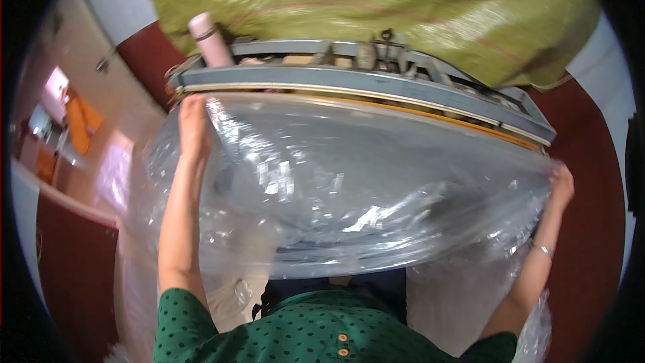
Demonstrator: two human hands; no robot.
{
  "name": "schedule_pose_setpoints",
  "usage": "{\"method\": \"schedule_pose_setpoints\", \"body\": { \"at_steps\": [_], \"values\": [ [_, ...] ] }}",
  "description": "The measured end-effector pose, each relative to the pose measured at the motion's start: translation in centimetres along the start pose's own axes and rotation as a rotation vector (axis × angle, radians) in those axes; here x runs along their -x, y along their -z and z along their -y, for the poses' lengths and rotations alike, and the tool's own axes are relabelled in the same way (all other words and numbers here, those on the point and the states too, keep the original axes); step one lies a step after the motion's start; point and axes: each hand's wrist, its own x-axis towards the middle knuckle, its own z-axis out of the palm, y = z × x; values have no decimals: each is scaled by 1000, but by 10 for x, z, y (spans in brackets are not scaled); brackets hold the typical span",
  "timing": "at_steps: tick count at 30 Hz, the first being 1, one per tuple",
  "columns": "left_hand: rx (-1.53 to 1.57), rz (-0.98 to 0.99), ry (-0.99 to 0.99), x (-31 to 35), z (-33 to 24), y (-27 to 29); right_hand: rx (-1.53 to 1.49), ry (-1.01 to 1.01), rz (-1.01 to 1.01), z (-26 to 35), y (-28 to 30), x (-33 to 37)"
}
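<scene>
A wide sheet of clear plastic film (376, 161) stretches between my two hands, shiny and creased, and hangs down in front of my body. My left hand (193, 117) grips its upper left edge, close to the metal frame of a machine. Far out to the right, my right hand (563, 185) is closed on the sheet's right edge, slightly lower than the left. The film's top edge runs just below a yellow-orange strip (430, 111) along the machine's front. Fingertips of both hands are partly hidden by the film and the grip.
A grey metal machine frame (349, 83) spans the far side, with a pink bottle (211, 42) standing at its left end. Behind it hangs a large olive-green woven sheet (376, 0). An open doorway with a door (84, 60) is at the left. More plastic (457, 302) lies below.
</scene>
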Motion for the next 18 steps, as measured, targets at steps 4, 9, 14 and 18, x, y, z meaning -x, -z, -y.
{"method": "schedule_pose_setpoints", "body": {
  "at_steps": [4,9,14,18],
  "values": [
    [-62,-144,127,-12,59,-12,468,551,-215,-27,-92,20],
    [-326,-221,-128,-53,131,-2,402,326,-179,-27,-157,38],
    [-88,-106,-22,-67,137,-24,302,268,-219,-39,-148,24],
    [-133,-164,-69,-70,148,-7,238,255,-334,-37,-165,29]
  ]
}}
